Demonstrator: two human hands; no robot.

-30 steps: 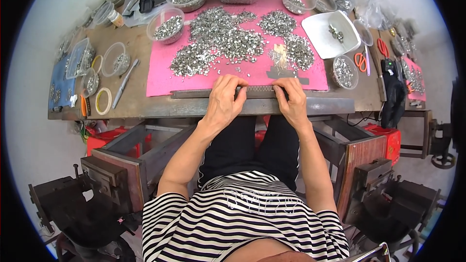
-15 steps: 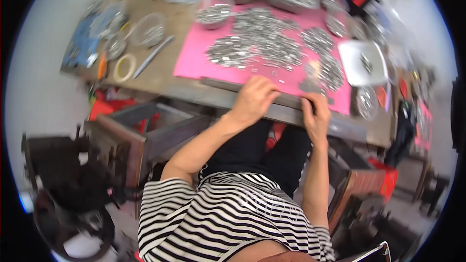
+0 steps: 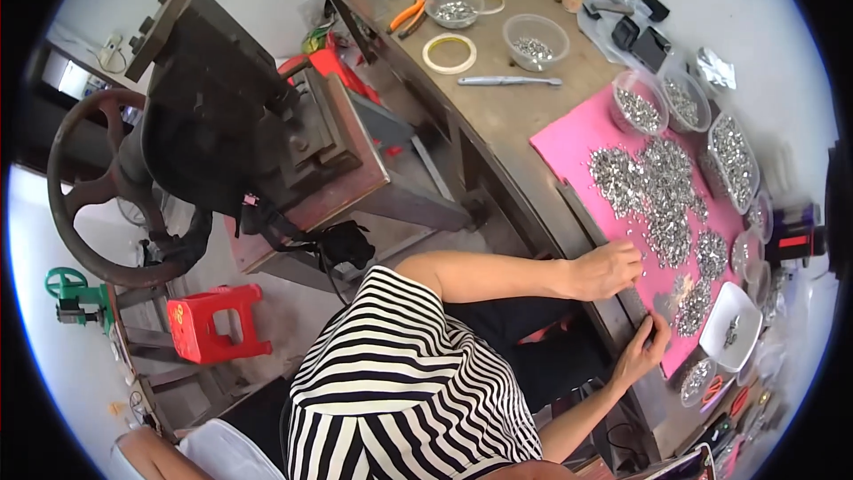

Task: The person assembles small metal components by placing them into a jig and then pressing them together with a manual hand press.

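Observation:
My left hand (image 3: pixel 606 271) is at the near edge of the pink mat (image 3: pixel 569 135), its fingertips pinched together. Whatever lies between them is too small to make out. A dark metal bar (image 3: pixel 582 213) runs along the table's front edge, partly covered by that hand. Farther along the bar, my right hand (image 3: pixel 641 354) has its thumb and fingers curled at the mat's edge, and their grip is hidden. Beyond both hands, small silvery metal pieces (image 3: pixel 657 191) are heaped on the mat. A smaller pile (image 3: pixel 693 311) lies near my right hand.
Clear tubs (image 3: pixel 733 160) of metal pieces line the mat's far side. A white dish (image 3: pixel 730 329) stands at right. Tape (image 3: pixel 449 53), pliers (image 3: pixel 409 16) and a grey pen-like tool (image 3: pixel 509 81) lie on the table. Left are a handwheel press (image 3: pixel 98 187) and a red stool (image 3: pixel 218 324).
My head has turned left, so the table now slants down the right side and the press shows large. Both hands stay at the bar by the mat's edge.

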